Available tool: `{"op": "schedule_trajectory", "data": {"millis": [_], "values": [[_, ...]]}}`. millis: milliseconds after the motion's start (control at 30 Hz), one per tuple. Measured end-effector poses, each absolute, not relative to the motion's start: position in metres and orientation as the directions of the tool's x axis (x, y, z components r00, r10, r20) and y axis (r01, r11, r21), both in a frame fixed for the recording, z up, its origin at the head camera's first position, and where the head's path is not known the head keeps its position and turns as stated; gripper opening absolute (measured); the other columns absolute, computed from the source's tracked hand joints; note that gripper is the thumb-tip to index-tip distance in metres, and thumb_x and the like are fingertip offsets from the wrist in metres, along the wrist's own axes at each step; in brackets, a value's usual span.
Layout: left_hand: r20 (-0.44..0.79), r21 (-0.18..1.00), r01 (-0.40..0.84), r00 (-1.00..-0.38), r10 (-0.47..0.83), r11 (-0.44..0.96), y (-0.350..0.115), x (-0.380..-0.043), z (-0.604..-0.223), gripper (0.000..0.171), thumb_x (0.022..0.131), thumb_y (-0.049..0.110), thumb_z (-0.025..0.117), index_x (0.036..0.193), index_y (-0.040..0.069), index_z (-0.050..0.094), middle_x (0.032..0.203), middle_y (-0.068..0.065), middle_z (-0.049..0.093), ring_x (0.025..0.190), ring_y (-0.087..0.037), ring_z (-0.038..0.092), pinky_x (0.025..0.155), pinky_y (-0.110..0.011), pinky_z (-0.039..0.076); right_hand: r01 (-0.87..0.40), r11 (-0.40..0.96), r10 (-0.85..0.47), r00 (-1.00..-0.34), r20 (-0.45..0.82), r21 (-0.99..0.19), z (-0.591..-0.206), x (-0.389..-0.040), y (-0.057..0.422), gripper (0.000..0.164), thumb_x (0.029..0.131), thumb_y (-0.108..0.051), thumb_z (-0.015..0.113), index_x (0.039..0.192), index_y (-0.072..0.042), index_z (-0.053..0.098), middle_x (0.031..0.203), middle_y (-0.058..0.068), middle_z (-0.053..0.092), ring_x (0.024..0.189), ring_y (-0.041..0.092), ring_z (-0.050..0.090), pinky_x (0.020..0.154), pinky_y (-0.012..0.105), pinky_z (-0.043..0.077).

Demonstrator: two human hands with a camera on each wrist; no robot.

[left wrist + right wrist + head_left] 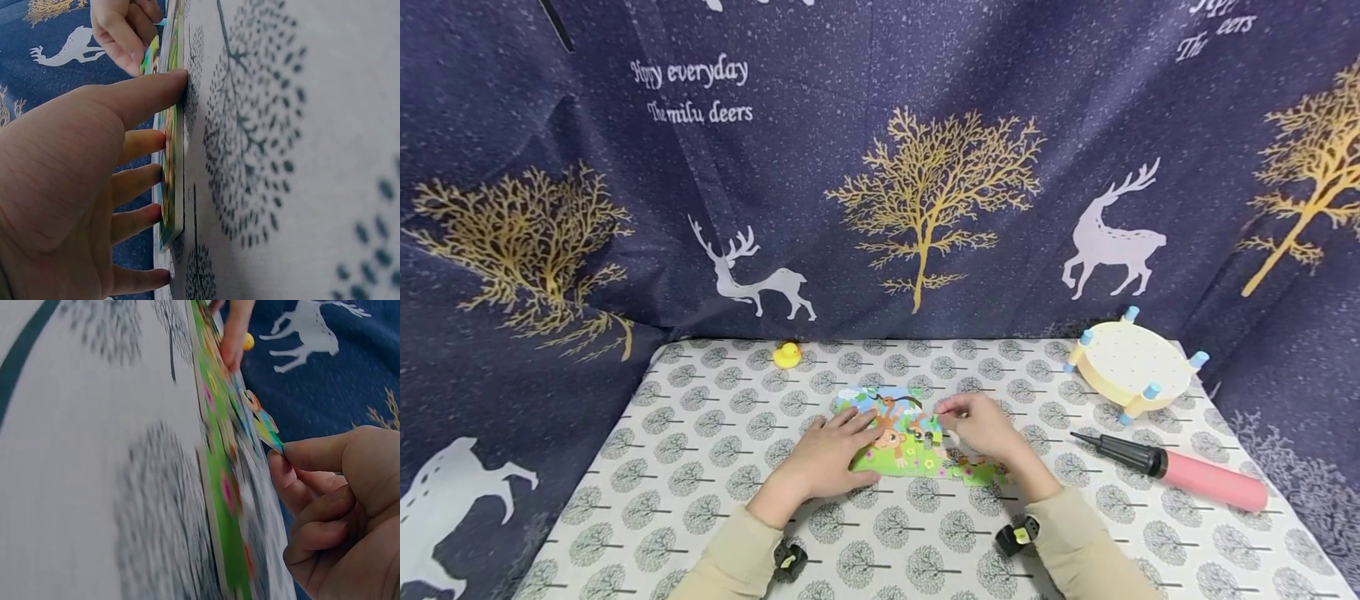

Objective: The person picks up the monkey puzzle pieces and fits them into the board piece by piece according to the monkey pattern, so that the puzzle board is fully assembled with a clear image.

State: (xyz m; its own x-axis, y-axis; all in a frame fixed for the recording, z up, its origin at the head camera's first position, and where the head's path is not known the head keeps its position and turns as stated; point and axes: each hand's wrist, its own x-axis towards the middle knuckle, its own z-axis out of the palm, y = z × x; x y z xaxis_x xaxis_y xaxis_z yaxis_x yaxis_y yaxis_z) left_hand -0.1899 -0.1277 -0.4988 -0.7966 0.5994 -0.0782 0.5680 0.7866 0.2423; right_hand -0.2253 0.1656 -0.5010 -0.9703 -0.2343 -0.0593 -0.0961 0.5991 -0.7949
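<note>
A jigsaw puzzle (910, 463) with a monkey on green grass lies flat on the table, partly put together. My left hand (829, 454) rests on its left side, fingers spread and straight, the thumb along the near edge. In the left wrist view the fingertips press on the thin board (170, 212). Between thumb and index finger my right hand (981, 427) pinches a puzzle piece (267, 429), colored green, blue and orange. That piece is tilted up, just above the puzzle's upper right part. Loose-edged pieces (226, 506) lie along the lower right.
A yellow rubber duck (787, 356) sits at the back left. At the back right lies a round cream stand with blue-tipped legs (1135, 364), and in front of it a pink and black hand pump (1206, 479). A dark blue curtain (865, 275) hangs behind the table.
</note>
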Motion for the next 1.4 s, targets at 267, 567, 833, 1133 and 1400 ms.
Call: {"op": "schedule_trajectory", "data": {"millis": [267, 567, 833, 1133, 1400], "values": [[-0.078, 0.232, 0.570, -0.797, 0.599, 0.789, -0.128, -0.191, -0.499, 0.075, 0.097, 0.064, 0.061, 0.158, 0.023, 0.048, 0.169, -0.001, 0.029, 0.154, -0.037, 0.025, 0.115, -0.073, 0.028, -0.113, 0.594, -0.254, -0.966, -0.052, -0.797, -0.507, -0.231, 0.138, 0.010, 0.094, -0.013, 0.075, 0.103, -0.013, 0.079, 0.094, -0.005, 0.072, 0.087, 0.012, 0.066, 0.090, 0.045, 0.056], [-0.082, 0.207, 0.571, -0.799, 0.596, 0.794, -0.128, -0.192, -0.501, 0.076, 0.097, 0.065, 0.060, 0.159, 0.024, 0.045, 0.170, -0.001, 0.028, 0.154, -0.036, 0.026, 0.115, -0.072, 0.028, -0.111, 0.570, -0.267, -0.962, -0.056, -0.814, -0.509, -0.236, 0.128, 0.007, 0.095, -0.011, 0.074, 0.099, -0.011, 0.080, 0.090, -0.005, 0.072, 0.082, 0.013, 0.065, 0.083, 0.040, 0.056], [-0.078, 0.204, 0.573, -0.799, 0.596, 0.794, -0.128, -0.192, -0.502, 0.077, 0.096, 0.066, 0.059, 0.159, 0.025, 0.045, 0.170, -0.001, 0.028, 0.154, -0.036, 0.025, 0.115, -0.072, 0.027, -0.075, 0.580, -0.241, -0.967, -0.083, -0.811, -0.510, -0.237, 0.125, 0.007, 0.094, -0.012, 0.075, 0.099, -0.011, 0.080, 0.089, -0.003, 0.072, 0.081, 0.014, 0.066, 0.078, 0.037, 0.058], [-0.080, 0.226, 0.573, -0.795, 0.601, 0.788, -0.128, -0.191, -0.498, 0.072, 0.097, 0.062, 0.063, 0.158, 0.027, 0.047, 0.169, -0.003, 0.029, 0.154, -0.037, 0.026, 0.114, -0.073, 0.029, -0.098, 0.618, -0.241, -0.968, -0.069, -0.780, -0.508, -0.239, 0.120, 0.008, 0.093, -0.013, 0.075, 0.098, -0.012, 0.081, 0.088, -0.005, 0.073, 0.079, 0.012, 0.066, 0.076, 0.036, 0.058], [-0.089, 0.221, 0.564, -0.801, 0.592, 0.796, -0.125, -0.192, -0.498, 0.071, 0.097, 0.061, 0.063, 0.158, 0.027, 0.048, 0.170, -0.003, 0.028, 0.154, -0.039, 0.025, 0.113, -0.074, 0.029, -0.033, 0.599, -0.204, -0.972, -0.113, -0.800, -0.505, -0.237, 0.128, 0.014, 0.094, -0.018, 0.076, 0.107, -0.013, 0.080, 0.095, -0.004, 0.074, 0.086, 0.015, 0.067, 0.083, 0.041, 0.058]]}}
